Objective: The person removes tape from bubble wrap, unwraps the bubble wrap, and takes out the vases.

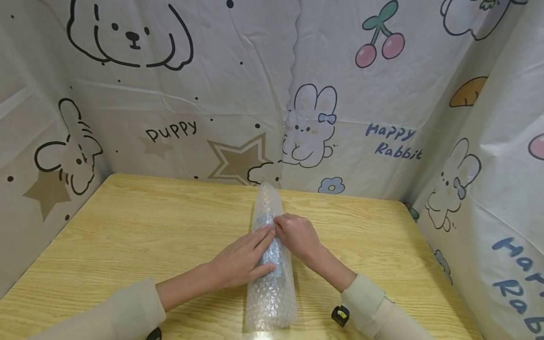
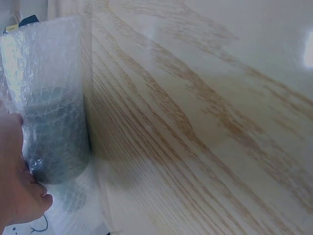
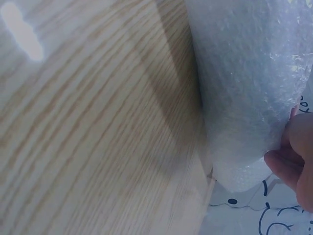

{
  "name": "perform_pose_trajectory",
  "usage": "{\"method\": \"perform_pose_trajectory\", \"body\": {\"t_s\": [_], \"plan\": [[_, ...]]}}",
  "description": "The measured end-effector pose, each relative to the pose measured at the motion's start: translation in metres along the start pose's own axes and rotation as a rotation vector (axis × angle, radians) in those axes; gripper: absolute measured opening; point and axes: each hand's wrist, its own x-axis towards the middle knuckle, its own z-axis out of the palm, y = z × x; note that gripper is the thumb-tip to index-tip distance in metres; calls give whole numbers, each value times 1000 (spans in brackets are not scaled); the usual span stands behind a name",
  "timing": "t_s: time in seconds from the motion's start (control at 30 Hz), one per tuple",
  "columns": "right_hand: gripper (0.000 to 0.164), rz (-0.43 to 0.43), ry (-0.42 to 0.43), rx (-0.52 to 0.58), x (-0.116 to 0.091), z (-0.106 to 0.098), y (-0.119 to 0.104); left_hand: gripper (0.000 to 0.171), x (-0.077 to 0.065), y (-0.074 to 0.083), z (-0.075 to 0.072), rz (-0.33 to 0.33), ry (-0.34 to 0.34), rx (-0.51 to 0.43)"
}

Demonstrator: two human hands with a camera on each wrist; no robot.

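Note:
A roll of bubble wrap [image 1: 272,302] lies lengthwise on the wooden table in the head view. Through its layers shows a bluish-green cylindrical object [image 2: 56,142], whose kind I cannot make out. My left hand [image 1: 240,259] rests on the roll from the left, fingers fairly straight across its top and thumb nearer to me. From the other side, my right hand [image 1: 297,234] pinches the wrap at the upper right of the roll, its fingers curled. The right wrist view shows the thumb and fingers of that right hand [image 3: 296,156] at the edge of the wrap.
The wooden table [image 1: 170,212] reaches back to a cloth wall [image 1: 238,94] printed with cartoon puppies and rabbits. More of this cloth hangs at both sides. A small black object with a yellow mark [image 1: 340,315] is beside the right sleeve.

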Motion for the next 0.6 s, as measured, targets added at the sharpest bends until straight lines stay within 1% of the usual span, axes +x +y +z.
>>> {"method": "perform_pose_trajectory", "body": {"t_s": [0.3, 0.6], "plan": [[5, 41, 22, 51, 1, 1, 1, 77, 1, 1, 0, 2, -1, 0], [9, 86, 42, 106, 0, 2, 3, 77, 2, 1, 1, -8, -10, -19]]}}
